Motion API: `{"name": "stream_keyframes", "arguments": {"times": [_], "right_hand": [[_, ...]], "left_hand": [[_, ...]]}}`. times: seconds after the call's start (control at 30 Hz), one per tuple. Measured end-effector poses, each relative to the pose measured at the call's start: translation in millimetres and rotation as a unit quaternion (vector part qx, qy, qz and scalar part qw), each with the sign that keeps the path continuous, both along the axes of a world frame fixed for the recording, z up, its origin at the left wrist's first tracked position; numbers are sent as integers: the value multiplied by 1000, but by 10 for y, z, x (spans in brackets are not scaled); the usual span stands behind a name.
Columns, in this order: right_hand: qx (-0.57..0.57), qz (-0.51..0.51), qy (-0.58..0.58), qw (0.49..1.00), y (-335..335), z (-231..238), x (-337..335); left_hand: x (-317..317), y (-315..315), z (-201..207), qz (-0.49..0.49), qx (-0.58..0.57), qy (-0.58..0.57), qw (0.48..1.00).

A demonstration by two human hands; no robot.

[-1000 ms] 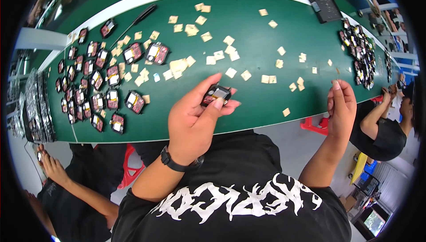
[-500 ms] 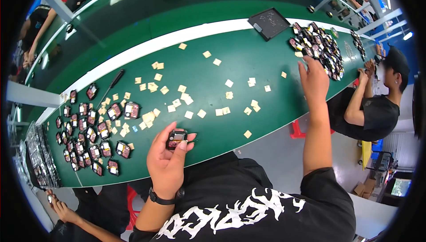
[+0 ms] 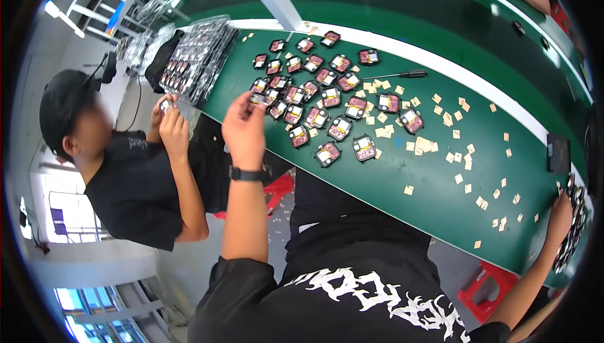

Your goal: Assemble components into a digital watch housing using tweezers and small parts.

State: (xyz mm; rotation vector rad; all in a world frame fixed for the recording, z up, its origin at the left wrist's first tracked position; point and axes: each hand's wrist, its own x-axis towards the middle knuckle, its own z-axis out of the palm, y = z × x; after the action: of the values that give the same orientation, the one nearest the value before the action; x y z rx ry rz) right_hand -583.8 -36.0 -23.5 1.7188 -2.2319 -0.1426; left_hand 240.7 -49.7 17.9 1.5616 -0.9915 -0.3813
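My left hand (image 3: 245, 135) is raised at the left edge of a group of small electronic units. Between its fingertips is a small black-cased electronic unit (image 3: 257, 99), partly hidden by the fingers. The grouped electronic units (image 3: 331, 96) are squarish black housings with reddish circuit boards, white blocks and yellow strips, lying close together on the green table (image 3: 377, 186). Far to the right, my right hand (image 3: 560, 217) touches a heap of similar units (image 3: 572, 230). Its fingers look bent together there; what they hold is too small to tell.
A long black screwdriver (image 3: 409, 74) lies behind the units. Small cream squares (image 3: 423, 146) are scattered across the table. A black tray (image 3: 558, 153) stands at the right by the white edge. Silvery packs (image 3: 201, 60) lie far left, beside a seated co-worker (image 3: 135, 167).
The view has swung to the left. My left hand has carried its electronic unit out to the left edge of the group. My right hand has reached the heap at the right.
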Motion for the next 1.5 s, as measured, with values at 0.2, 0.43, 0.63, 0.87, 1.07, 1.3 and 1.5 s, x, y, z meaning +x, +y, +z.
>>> {"name": "stream_keyframes", "arguments": {"times": [0.2, 0.43, 0.63, 0.87, 1.07, 1.3, 1.5], "right_hand": [[-107, 95, -40, 989, 253, 165, 590], [-162, 222, -178, 945, 832, 635, 2050], [-201, 375, -189, 885, 852, 801, 2909], [-175, 462, -210, 844, 809, 689, 3337], [-120, 519, -266, 804, 785, 669, 3626], [-142, 376, -404, 822, 838, 452, 3613], [-63, 116, -659, 741, 1005, 441, 3653]], "left_hand": [[1122, -135, -494, 124, 46, -84, 988], [1414, -202, -431, 109, 188, -269, 938], [1415, -163, -196, 137, 225, -444, 857], [-1458, 248, 198, -255, 79, 63, 962], [-2349, 433, 160, -569, 270, 341, 697], [-2449, 467, -10, -517, 277, 312, 747], [-2589, 524, -28, -498, 215, 272, 795]]}}
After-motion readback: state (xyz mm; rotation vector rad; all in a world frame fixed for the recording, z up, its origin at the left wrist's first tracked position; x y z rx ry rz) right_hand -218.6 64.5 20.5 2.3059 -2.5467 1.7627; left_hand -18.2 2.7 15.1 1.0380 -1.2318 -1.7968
